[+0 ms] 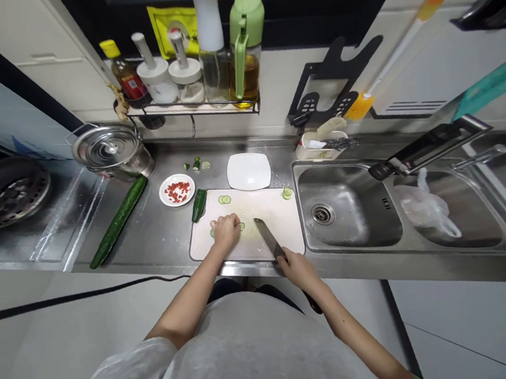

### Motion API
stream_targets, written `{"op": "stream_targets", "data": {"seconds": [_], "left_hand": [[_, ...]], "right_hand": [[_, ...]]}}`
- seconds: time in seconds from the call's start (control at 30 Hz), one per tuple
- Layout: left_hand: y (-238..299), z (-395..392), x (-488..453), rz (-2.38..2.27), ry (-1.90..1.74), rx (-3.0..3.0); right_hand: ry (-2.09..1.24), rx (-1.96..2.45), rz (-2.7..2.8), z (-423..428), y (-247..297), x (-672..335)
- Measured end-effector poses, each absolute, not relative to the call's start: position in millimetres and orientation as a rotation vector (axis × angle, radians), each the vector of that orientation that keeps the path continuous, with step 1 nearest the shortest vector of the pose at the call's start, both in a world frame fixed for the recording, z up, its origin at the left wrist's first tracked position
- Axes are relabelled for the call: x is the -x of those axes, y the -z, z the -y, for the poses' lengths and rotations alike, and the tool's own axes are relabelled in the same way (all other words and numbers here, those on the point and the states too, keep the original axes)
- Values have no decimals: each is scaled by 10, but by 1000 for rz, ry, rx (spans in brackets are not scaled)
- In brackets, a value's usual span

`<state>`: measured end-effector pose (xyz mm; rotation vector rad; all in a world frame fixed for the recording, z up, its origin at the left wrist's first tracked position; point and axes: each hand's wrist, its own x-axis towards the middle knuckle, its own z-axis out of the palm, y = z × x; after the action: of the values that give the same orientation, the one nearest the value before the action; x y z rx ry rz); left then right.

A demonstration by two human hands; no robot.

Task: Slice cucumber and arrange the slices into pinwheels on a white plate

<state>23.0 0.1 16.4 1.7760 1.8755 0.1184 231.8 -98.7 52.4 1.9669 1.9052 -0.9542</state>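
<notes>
Gripping a steel kitchen knife (268, 239), the right hand (296, 267) sits at the 5 o'clock edge of the white rectangular plastic cutting board (273, 211), blade aimed at 11. The left hand (225, 230) curls over thin green cucumber slices (241, 226) at 8 o'clock (clasped or not, I cannot tell); bare board lies toward 2.

Left of the sink (351, 227): white plate (248, 171), chilli dish (163, 193), whole cucumber (118, 222), lidded pot (111, 149); plastic bag (427, 207) in its right basin.
</notes>
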Motion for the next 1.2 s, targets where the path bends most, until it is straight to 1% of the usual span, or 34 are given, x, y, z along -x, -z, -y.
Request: {"op": "stream_targets", "data": {"seconds": [0.2, 0.33, 0.5, 0.8, 0.97, 1.2], "left_hand": [[-320, 318, -283, -1697, -239, -1730], [-344, 420, -63, -1811, -312, -1565], [-304, 310, 270, -1983, -344, -1440], [-150, 271, 361, -2190, -247, -1552], [-156, 238, 318, -2190, -311, -1540], [-191, -25, 152, -2171, -416, -1560]], "right_hand": [[938, -1981, -1857, 905, -534, -2402], [911, -1973, -1853, 871, -561, -2390], [919, -1956, -1849, 848, -570, -2345], [893, -1971, -1892, 860, -525, -2371], [884, -1969, -1885, 868, -568, -2386], [896, -1997, -1879, 890, -566, -2399]]}}
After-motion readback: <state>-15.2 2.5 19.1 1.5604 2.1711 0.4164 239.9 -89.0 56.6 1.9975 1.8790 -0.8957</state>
